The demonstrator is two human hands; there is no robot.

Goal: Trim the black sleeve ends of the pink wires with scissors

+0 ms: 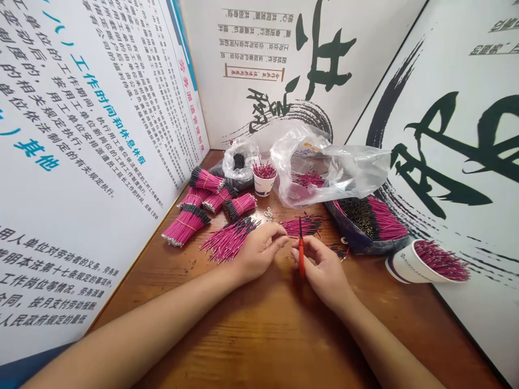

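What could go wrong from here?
The white paper cup lying on its side, packed with magenta black-tipped wires, could roll or shed them across the wooden tabletop. The unbound fan of magenta wires beside the left hand might scatter if knocked. The slim orange-red wire in the right hand could snag the loose dark-tipped wires just behind it.

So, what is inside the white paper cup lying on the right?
The paper cup holds a bundle of pink wires with dark tips; their inner ends are hidden by the cup.
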